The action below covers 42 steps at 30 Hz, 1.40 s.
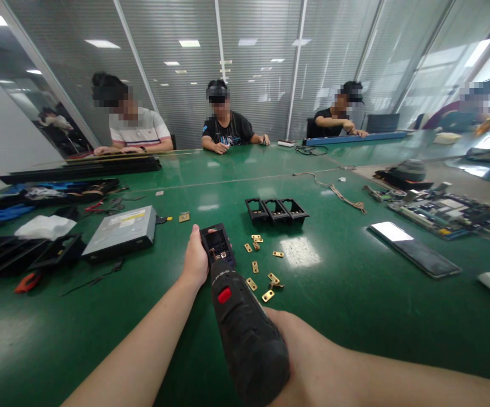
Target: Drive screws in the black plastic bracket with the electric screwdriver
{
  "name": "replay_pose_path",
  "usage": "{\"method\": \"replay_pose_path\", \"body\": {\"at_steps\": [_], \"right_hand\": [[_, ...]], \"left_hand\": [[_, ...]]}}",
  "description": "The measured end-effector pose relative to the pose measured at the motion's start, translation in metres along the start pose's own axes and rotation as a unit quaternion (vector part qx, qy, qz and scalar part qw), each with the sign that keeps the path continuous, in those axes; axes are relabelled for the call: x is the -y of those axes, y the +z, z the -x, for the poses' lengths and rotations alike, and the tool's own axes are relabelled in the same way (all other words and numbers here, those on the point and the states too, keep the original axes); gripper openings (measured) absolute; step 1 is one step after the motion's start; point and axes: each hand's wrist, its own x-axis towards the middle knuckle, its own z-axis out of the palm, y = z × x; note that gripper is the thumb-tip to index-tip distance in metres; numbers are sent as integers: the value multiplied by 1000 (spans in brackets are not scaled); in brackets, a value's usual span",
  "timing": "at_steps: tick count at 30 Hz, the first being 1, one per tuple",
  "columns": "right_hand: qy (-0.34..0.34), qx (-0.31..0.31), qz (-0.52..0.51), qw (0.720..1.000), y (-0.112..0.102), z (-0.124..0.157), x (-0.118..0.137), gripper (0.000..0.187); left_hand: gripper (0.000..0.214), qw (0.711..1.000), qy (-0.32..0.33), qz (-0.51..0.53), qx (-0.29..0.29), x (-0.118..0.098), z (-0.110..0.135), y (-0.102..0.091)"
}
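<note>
My left hand (195,261) is closed round a small black plastic frame (216,243) and steadies it on the green table (333,294). My right hand (308,350) grips a black electric screwdriver (245,333) with a red switch. Its tip points down into the frame, where a brass piece shows. Several small brass hinge plates (265,271) lie scattered just right of the frame. Three more black frames (276,209) sit in a row behind them.
A grey optical drive (120,232) and black parts lie at the left. A phone (414,249) and circuit boards (443,209) lie at the right. A cord (338,192) crosses the table. Several people sit along the far edge.
</note>
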Motion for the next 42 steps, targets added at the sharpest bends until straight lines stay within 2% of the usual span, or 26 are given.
{"method": "replay_pose_path", "body": {"at_steps": [5, 12, 18, 22, 26, 30, 35, 38, 42], "right_hand": [[8, 5, -27, 1000, -1, 0, -3, 70], [-20, 24, -5, 1000, -2, -2, 5, 39], [-23, 10, -14, 1000, 0, 1, 5, 49], [3, 1, -32, 999, 2, 1, 2, 54], [16, -9, -54, 998, 0, 1, 0, 52], [3, 0, -24, 1000, -3, 1, 1, 47], [11, -7, -91, 996, -2, -2, -7, 51], [18, -7, -97, 995, -1, -3, -9, 56], [-8, 7, -69, 998, -2, -2, -2, 45]], "left_hand": [[58, 1000, 3, -6, 7, 0, -1, 0], [59, 1000, 16, -13, 12, 0, 0, 0], [55, 1000, 20, -8, 9, -1, 1, 2], [57, 1000, 20, -13, 13, -1, 1, 1], [60, 999, 19, -21, 18, 0, 0, 0], [60, 999, 26, -27, 16, 0, 0, 0], [58, 999, 26, -24, 13, -1, 1, 1], [57, 1000, 17, -19, 3, -3, 1, 2], [58, 1000, 8, -17, -13, -5, 3, 4]]}}
